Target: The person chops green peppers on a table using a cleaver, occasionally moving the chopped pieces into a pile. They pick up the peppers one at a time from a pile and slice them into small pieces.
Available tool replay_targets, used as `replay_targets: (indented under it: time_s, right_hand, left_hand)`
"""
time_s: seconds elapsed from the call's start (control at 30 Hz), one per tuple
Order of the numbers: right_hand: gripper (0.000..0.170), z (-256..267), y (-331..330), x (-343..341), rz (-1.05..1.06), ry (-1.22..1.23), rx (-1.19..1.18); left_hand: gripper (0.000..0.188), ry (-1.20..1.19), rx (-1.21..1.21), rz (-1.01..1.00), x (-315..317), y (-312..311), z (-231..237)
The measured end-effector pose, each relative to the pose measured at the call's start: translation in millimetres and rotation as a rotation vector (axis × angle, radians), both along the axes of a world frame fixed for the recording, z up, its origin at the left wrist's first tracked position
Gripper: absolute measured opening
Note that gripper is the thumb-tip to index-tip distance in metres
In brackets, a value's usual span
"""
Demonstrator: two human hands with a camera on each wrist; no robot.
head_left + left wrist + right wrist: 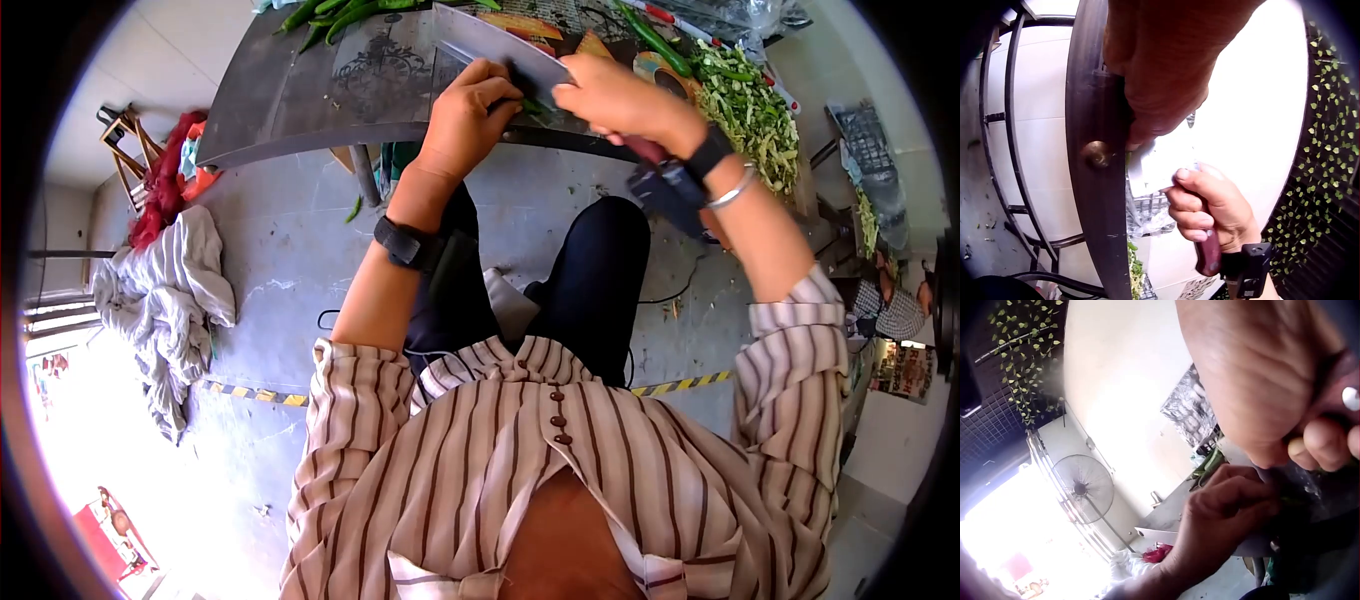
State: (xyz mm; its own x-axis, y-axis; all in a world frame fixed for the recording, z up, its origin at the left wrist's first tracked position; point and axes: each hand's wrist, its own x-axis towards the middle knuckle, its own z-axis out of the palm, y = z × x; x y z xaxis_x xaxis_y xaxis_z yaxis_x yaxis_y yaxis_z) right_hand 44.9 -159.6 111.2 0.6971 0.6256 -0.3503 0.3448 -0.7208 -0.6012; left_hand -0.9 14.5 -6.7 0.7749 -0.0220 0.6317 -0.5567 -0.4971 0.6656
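My right hand [630, 100] grips a cleaver by its dark red handle [1209, 253]. The cleaver's broad blade [500, 50] slants over the near edge of the dark table [270, 90], right beside my left fingers. My left hand [468, 115] has its fingers curled and pinches a green chilli [535, 104], mostly hidden under fingers and blade. In the right wrist view the left hand [1222, 512] appears with bent fingers close to the cleaver. To the right lies a heap of chopped green pieces [755, 125].
Whole green chillies [350, 15] lie at the table's far left, and a long one [655, 38] sits near the chopped heap. Clear plastic [750, 18] lies at the back right. Grey cloth [180, 280] hangs at the left; a standing fan [1082, 487] is beyond.
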Motion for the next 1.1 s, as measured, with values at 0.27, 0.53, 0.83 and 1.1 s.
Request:
replay_targets:
  time_s: [0.27,0.53,0.83,1.1]
  right_hand:
    - [0.022,-24.5,4.2,6.1,-0.147,-0.101,0.173]
    - [0.025,-1.9,-10.7,-7.7,-0.136,-0.197,0.168]
    - [0.022,-1.0,-5.4,-20.2,-0.069,-0.169,0.060]
    - [0.020,15.9,1.3,-11.0,0.086,-0.174,-0.041]
  left_hand:
    - [0.018,-0.108,0.160,0.074,-0.3,5.7,2.7]
    - [0.019,0.055,0.101,0.063,-3.0,9.0,3.1]
    - [0.019,-0.075,0.087,0.062,-5.2,12.4,2.9]
    - [0.015,-0.042,0.072,0.064,-5.4,10.4,1.4]
